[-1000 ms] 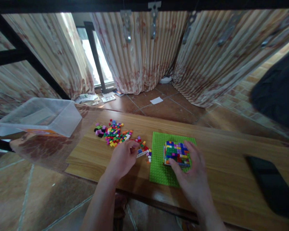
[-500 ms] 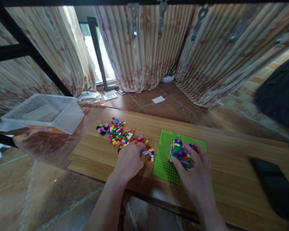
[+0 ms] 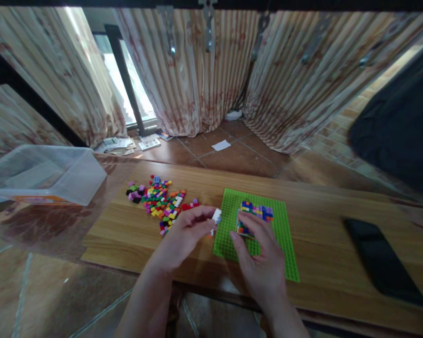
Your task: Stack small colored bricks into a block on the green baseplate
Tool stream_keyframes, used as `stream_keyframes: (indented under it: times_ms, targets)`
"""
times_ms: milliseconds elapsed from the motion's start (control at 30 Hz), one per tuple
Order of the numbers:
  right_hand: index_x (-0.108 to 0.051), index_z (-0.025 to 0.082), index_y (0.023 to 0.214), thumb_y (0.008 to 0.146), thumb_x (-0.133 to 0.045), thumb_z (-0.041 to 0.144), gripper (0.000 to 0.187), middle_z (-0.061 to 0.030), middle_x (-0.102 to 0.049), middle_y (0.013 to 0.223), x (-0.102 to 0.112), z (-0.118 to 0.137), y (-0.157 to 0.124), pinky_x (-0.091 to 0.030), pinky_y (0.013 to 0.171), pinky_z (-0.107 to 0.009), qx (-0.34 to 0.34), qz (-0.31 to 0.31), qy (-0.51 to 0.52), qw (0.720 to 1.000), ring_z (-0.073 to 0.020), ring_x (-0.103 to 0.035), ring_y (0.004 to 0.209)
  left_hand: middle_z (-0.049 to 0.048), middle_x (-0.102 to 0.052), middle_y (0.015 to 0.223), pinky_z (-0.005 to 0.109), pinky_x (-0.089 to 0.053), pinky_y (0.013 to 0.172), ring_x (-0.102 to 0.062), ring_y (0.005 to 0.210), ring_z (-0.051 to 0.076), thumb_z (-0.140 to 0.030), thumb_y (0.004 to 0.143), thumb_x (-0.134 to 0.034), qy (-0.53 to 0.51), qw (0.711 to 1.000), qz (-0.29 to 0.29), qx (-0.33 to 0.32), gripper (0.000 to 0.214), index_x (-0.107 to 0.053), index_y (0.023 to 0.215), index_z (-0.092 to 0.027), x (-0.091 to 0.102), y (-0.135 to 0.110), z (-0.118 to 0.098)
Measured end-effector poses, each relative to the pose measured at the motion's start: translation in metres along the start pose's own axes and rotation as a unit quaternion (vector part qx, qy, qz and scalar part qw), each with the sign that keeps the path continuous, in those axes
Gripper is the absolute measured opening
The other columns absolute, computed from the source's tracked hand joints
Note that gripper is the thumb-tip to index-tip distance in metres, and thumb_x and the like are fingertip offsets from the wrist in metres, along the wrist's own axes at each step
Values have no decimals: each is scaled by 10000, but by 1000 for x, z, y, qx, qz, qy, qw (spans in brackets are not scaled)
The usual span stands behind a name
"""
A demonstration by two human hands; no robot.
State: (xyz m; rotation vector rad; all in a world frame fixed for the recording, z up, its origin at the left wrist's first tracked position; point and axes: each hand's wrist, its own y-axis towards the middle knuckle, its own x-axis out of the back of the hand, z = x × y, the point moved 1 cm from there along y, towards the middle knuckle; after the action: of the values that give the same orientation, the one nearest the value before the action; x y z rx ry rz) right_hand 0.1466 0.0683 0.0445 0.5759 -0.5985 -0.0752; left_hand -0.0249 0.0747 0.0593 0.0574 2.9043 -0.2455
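Observation:
A many-coloured block of small bricks [image 3: 255, 212] stands on a green baseplate [image 3: 282, 234] on the wooden table. My right hand [image 3: 259, 256] is wrapped round the block's near side, fingers closed on it. My left hand [image 3: 186, 232] is just left of the plate and pinches a small white brick [image 3: 216, 216] between thumb and fingertips, close to the block. A pile of loose coloured bricks [image 3: 160, 202] lies on the table to the left of that hand.
A clear plastic tub [image 3: 45, 173] sits at the table's left end. A black phone [image 3: 382, 260] lies flat at the right. Curtains, a tiled floor and scattered papers [image 3: 127, 144] lie beyond the far edge. A dark shape [image 3: 402, 117] fills the upper right.
My left hand has lifted a white brick out of the loose bricks and carried it right, towards the block. My right hand has stayed on the block.

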Motion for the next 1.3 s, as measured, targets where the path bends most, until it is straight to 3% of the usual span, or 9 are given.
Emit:
stream_keyframes:
  times_ms: [233,467,600,667,767,867,1100,1200,1300]
  targets:
    - [-638,245,1153,901,-617,246,253,-50,-695,1087,-1,2,1,-523,875,-351,-4,45,39,998,-187,-634,1016,24,-682,852,178,-427,615,-568,691,76,-269,719,-780,-138,986,30,89,295,-736,989,-159,-14,-1,5]
    - [-667,237,1103,916,-590,223,203,-42,-706,994,0,7,0,-531,807,-314,-10,50,55,997,-168,-654,918,0,-652,720,171,-383,552,-530,609,68,-329,788,-705,-31,995,52,80,297,-727,1024,-148,-16,1,8]
    - [-680,224,1077,909,-594,269,194,-52,-704,997,14,-6,5,-523,818,-328,-35,-24,6,999,-176,-649,917,14,-696,785,199,-435,609,-586,672,107,-340,817,-640,91,995,5,31,276,-725,1004,-155,-7,4,9]
    - [-700,218,1022,887,-621,328,191,-54,-699,973,27,-19,9,-519,800,-340,-83,-96,-27,991,-183,-644,877,29,-728,860,235,-475,703,-635,782,148,-335,831,-604,189,981,-39,-16,249,-732,961,-166,4,6,8]
    - [-717,205,965,855,-646,410,243,-54,-684,943,40,-34,16,-511,737,-338,-144,-139,-25,979,-183,-632,824,38,-755,932,276,-485,792,-668,861,187,-296,844,-547,360,923,-129,-41,233,-740,915,-187,21,6,5]
    - [-723,208,935,833,-667,420,242,-61,-677,970,40,-37,17,-509,802,-367,-150,-130,-18,980,-202,-629,903,42,-766,916,291,-491,767,-687,815,200,-283,846,-514,451,873,-183,-10,256,-743,923,-200,33,5,1]
    - [-715,259,989,868,-640,362,176,-78,-628,1170,21,-32,10,-476,941,-462,-64,-52,-44,996,-240,-570,1112,56,-758,909,299,-492,739,-687,830,215,-255,864,-475,549,810,-206,3,277,-746,910,-212,37,2,2]
    - [-720,262,1000,885,-624,362,180,-81,-615,1199,16,-32,10,-463,946,-471,-16,-30,-86,996,-245,-557,1113,66,-737,1047,314,-494,794,-678,869,212,-224,869,-461,562,796,-222,-15,292,-742,945,-208,36,2,0]
    - [-738,261,1000,899,-607,361,193,-91,-601,1223,13,-31,12,-455,939,-480,-2,-13,-134,991,-258,-540,1115,60,-727,1060,305,-499,779,-666,819,190,-228,869,-480,526,821,-218,-50,274,-738,960,-208,30,4,0]
